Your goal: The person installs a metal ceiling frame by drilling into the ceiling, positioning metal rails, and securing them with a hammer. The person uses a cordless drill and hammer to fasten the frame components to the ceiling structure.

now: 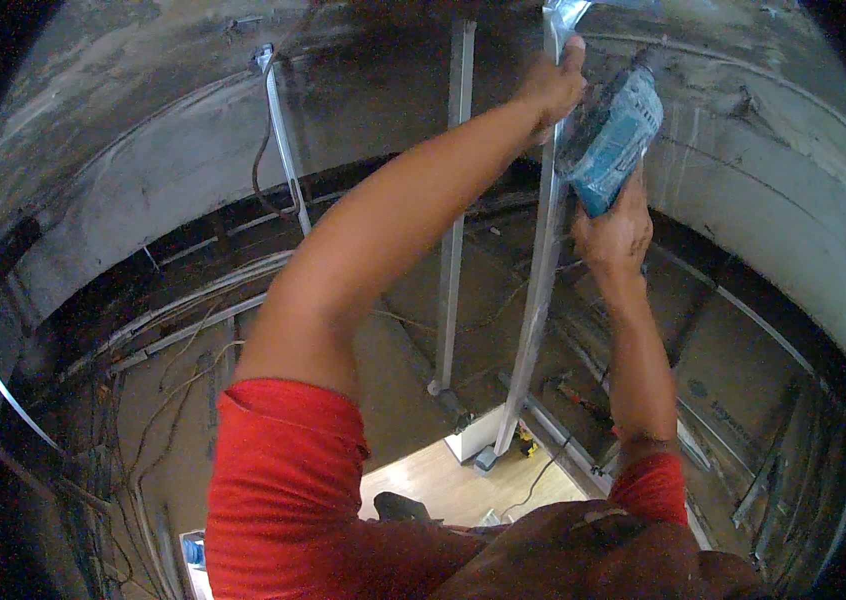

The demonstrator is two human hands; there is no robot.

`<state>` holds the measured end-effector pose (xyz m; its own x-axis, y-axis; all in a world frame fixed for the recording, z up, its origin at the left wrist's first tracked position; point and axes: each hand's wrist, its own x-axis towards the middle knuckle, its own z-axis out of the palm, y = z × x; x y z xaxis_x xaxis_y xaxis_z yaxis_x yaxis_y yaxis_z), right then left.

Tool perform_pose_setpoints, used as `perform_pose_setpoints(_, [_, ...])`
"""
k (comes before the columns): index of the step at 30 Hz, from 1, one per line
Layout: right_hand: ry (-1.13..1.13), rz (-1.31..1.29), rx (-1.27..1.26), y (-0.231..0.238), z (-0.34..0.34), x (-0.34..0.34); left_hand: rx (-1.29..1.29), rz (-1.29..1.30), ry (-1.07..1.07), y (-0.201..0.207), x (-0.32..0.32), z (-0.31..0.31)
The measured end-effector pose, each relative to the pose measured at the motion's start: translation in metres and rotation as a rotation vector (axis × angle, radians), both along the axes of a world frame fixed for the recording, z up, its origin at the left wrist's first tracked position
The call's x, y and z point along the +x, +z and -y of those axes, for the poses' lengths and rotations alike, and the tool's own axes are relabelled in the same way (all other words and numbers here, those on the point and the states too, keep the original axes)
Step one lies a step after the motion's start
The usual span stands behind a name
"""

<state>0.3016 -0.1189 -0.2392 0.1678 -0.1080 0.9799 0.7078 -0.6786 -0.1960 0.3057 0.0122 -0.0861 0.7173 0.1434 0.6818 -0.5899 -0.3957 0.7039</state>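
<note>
My left hand (pixel 555 88) is raised high, its fingers closed around the upper part of a long metal strip (pixel 535 310). The strip's bent, shiny top end (pixel 565 16) meets the concrete above. Just to the right, my right hand (pixel 617 232) grips the lower end of a teal power drill (pixel 619 140). The tool points upward, with its dark nose close to the concrete; whether its tip touches the surface cannot be made out. The drill's body is beside the strip. Both arms are stretched up, in short red sleeves.
Another metal strip (pixel 453 210) hangs to the left, and a shiny one (pixel 283 140) with a dark cable is farther left. Brown panels (pixel 393 370) with loose cables lie below, around an opening showing a pale floor (pixel 433 470). A concrete wall (pixel 743 150) curves behind.
</note>
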Motion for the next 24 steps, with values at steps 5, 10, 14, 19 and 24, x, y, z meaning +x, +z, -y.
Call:
perform_pose_setpoints(5, [0.186,-0.275,0.074,-0.026,0.010,-0.042,-0.180,-0.078,-0.143,-0.030,-0.032,-0.020])
perform_pose_setpoints(10, [0.375,-0.544,0.031,-0.079,0.038,-0.041,-0.258,-0.140,0.019,-0.070,-0.057,-0.048])
perform_pose_setpoints(14, [0.448,-0.693,0.008,-0.126,0.045,-0.045,-0.317,-0.220,-0.016,-0.125,-0.070,-0.082])
perform_pose_setpoints(19, [0.367,-0.829,-0.090,-0.150,0.051,-0.049,-0.358,-0.327,0.079,-0.176,-0.109,-0.099])
perform_pose_setpoints(24, [0.369,-0.900,-0.228,-0.187,0.064,-0.044,-0.167,-0.294,0.195,-0.213,-0.130,-0.093])
